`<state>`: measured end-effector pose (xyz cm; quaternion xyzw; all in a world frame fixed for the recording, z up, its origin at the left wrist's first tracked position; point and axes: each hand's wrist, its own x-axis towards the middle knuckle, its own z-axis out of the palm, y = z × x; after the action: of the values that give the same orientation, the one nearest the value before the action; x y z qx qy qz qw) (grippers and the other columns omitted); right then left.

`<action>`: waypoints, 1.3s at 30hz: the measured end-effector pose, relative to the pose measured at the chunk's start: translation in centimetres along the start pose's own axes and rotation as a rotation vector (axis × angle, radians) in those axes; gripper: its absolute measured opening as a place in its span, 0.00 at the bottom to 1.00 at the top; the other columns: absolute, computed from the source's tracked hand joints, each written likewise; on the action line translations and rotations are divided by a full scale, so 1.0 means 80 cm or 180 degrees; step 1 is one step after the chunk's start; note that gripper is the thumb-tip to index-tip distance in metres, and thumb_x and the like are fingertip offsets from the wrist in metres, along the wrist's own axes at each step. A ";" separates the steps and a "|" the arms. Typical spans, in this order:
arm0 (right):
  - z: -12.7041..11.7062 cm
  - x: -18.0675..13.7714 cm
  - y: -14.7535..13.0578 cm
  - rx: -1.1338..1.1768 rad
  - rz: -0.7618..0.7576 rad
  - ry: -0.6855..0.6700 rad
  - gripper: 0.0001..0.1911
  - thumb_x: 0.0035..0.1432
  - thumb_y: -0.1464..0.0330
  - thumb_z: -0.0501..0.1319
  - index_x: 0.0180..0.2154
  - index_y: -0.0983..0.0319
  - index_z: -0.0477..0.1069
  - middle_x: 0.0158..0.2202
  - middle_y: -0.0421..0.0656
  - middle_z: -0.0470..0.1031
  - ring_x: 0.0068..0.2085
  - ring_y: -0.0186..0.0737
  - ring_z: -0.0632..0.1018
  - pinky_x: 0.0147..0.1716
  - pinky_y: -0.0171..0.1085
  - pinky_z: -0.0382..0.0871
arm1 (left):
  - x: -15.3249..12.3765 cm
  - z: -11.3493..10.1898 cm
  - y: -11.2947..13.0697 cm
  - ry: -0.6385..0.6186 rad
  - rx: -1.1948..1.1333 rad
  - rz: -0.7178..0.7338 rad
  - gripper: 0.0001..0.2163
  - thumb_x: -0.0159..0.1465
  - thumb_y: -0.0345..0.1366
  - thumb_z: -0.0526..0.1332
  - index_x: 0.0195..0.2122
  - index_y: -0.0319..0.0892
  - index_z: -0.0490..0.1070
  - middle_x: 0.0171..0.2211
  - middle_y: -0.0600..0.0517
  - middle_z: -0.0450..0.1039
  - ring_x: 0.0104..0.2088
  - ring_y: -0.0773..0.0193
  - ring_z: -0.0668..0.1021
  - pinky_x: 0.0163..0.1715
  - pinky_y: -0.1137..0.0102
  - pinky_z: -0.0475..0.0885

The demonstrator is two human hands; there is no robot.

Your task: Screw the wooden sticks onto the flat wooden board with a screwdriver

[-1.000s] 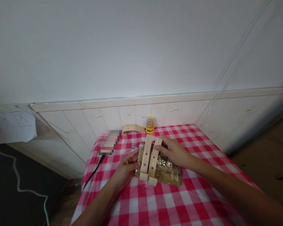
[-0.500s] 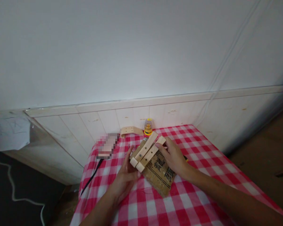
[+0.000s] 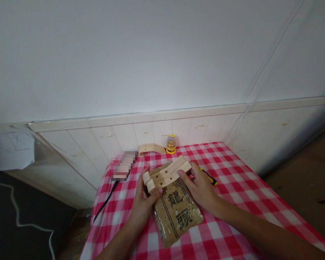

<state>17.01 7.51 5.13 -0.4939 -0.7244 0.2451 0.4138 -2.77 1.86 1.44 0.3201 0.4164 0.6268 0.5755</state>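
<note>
A brown board with black characters (image 3: 176, 213) lies on the red-and-white checked tablecloth (image 3: 233, 180), with two pale wooden slats (image 3: 166, 174) fixed across its far end. My left hand (image 3: 143, 202) grips the left end of the slats, thumb on top. My right hand (image 3: 202, 186) holds the right end of the slats and the board's right edge, fingers curled round it.
A yellow-and-black screwdriver (image 3: 209, 177) lies just behind my right hand. A curved wooden piece (image 3: 151, 148) and a small yellow-based dome holding bits (image 3: 171, 144) stand at the table's far edge by the panelled wall. A blurred object (image 3: 123, 166) with a black cable (image 3: 105, 202) is at the left.
Both hands have turned the board anticlockwise; the slats went from pointing away from me to lying nearly crosswise, and the board's printed face now runs toward me.
</note>
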 end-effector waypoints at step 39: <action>0.040 -0.043 0.002 0.1119 -0.0150 0.0296 0.21 0.70 0.55 0.53 0.53 0.59 0.76 0.43 0.49 0.84 0.52 0.53 0.81 0.57 0.51 0.73 | -0.003 0.003 -0.004 0.0064 0.0677 0.0186 0.29 0.48 0.49 0.79 0.46 0.38 0.75 0.46 0.38 0.82 0.43 0.47 0.84 0.43 0.58 0.80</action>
<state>14.98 4.57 2.00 -0.4076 -0.6618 0.3351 0.5325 -2.40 1.68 1.27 0.3850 0.4768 0.5988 0.5157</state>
